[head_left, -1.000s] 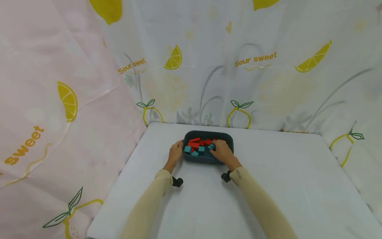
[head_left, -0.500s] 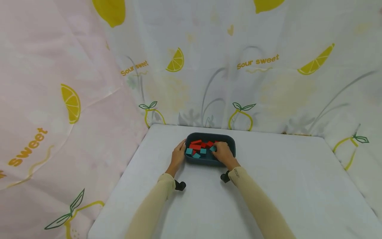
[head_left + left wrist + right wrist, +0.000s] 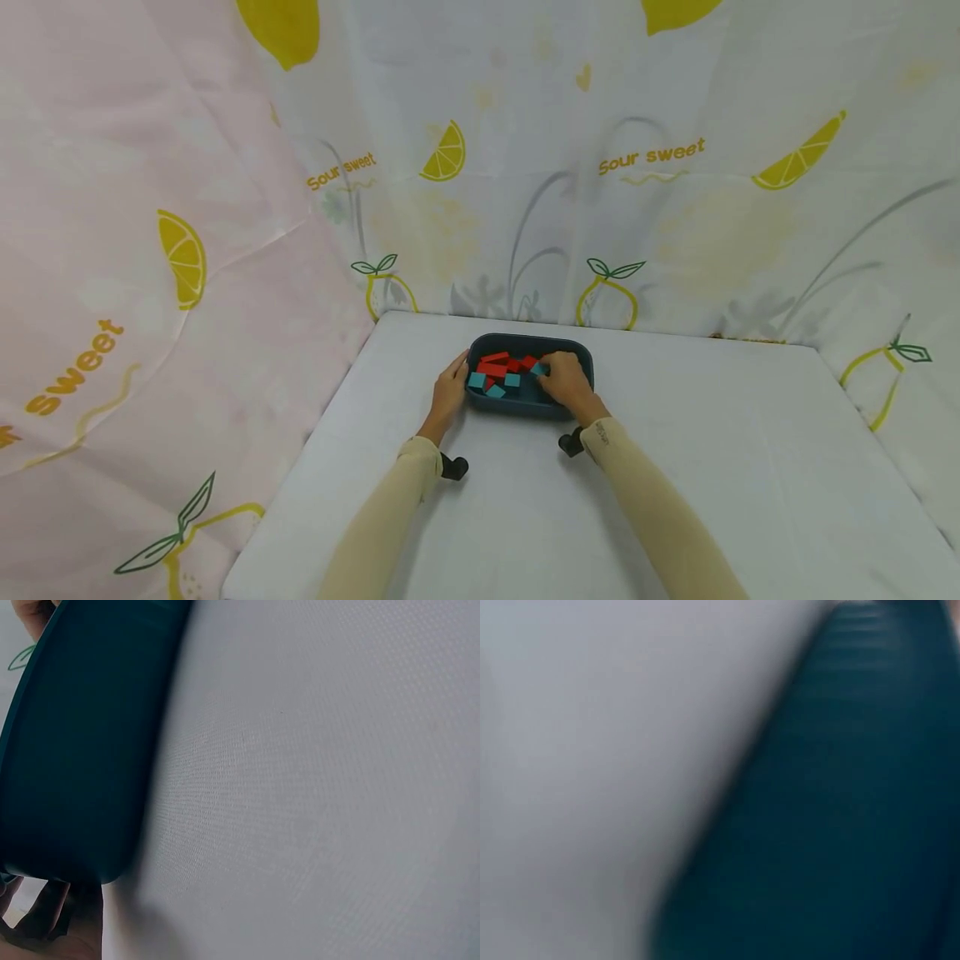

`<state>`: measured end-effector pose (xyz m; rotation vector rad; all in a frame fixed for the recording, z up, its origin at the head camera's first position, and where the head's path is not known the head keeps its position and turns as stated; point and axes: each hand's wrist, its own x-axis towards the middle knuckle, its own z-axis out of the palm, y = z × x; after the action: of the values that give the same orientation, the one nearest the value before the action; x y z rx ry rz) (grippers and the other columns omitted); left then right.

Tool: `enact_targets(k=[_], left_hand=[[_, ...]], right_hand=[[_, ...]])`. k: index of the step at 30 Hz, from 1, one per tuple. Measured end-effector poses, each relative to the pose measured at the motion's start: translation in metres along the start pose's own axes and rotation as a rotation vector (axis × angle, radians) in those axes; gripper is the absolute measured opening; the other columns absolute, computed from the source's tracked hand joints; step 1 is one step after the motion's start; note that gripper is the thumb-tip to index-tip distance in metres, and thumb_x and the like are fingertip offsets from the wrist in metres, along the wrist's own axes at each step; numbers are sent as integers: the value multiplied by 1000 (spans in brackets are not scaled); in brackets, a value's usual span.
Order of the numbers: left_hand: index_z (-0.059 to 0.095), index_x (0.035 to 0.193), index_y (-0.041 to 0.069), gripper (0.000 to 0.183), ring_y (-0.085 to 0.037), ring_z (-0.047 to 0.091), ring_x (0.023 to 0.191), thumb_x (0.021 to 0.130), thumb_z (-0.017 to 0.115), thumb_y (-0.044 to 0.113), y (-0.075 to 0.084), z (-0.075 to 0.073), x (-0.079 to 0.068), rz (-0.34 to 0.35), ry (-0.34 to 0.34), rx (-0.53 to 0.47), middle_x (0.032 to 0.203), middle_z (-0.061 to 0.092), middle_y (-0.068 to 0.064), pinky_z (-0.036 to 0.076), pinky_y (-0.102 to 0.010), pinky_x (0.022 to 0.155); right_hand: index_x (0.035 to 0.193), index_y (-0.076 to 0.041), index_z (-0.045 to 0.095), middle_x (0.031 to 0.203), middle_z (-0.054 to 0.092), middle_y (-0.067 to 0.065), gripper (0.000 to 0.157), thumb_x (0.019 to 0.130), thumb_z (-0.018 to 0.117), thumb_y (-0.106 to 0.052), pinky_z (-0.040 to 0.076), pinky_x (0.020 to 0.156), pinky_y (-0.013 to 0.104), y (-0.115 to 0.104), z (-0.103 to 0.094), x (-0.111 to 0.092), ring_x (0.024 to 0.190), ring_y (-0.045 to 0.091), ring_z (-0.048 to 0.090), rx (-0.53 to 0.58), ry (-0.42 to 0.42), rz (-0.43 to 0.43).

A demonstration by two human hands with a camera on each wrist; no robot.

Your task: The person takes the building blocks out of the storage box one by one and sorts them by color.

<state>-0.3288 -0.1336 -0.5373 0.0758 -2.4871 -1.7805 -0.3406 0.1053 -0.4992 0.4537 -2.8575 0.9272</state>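
Note:
A dark teal rounded tub (image 3: 517,408) stands on the white table, with red and light teal blocks inside. My left hand (image 3: 448,393) touches its left end from outside. In the left wrist view, the fingers (image 3: 84,911) lie against the tub's end wall. My right hand (image 3: 567,383) reaches over the front right of the tub and pinches a teal block (image 3: 537,369) between thumb and fingers. Another teal block (image 3: 477,381) lies at the left, near a red block (image 3: 491,370). The right wrist view shows the tub's wall (image 3: 817,810), blurred, with the grip outside the picture.
The white tabletop (image 3: 712,467) extends in front of the tub and to its right. A lemon-print cloth (image 3: 525,225) hangs behind the table and along both sides. A black wrist mount (image 3: 454,467) sits under the left sleeve, another (image 3: 571,442) under the right.
The whole head view has shifted slightly, moving the scene a little right and down. Within the tub, the right hand and its teal block have moved slightly right. The left hand stays at the tub's end.

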Motion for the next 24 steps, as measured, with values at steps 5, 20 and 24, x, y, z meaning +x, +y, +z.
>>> enact_targets(k=[5, 20, 24], left_hand=[[47, 147, 21, 41, -25, 34, 141, 106, 41, 27, 1, 0, -1, 3, 1, 11, 149, 44, -4, 25, -46, 116], [47, 147, 20, 41, -25, 34, 141, 107, 39, 27, 5, 0, -1, 13, 9, 23, 149, 44, -5, 25, -44, 116], [47, 147, 19, 41, -26, 34, 141, 107, 39, 27, 5, 1, -3, 12, 11, 21, 149, 44, -6, 25, -45, 116]], right_hand=[[110, 8, 70, 106, 70, 18, 27, 84, 72, -1, 55, 84, 42, 1, -24, 1, 94, 27, 65, -14, 9, -53], [111, 15, 65, 110, 64, 29, 27, 84, 65, 9, 56, 83, 47, 39, -108, -21, 98, 41, 65, -39, 38, -78], [112, 16, 64, 112, 63, 31, 28, 85, 62, 10, 55, 84, 50, 56, -109, -32, 99, 43, 65, -21, 9, -24]])
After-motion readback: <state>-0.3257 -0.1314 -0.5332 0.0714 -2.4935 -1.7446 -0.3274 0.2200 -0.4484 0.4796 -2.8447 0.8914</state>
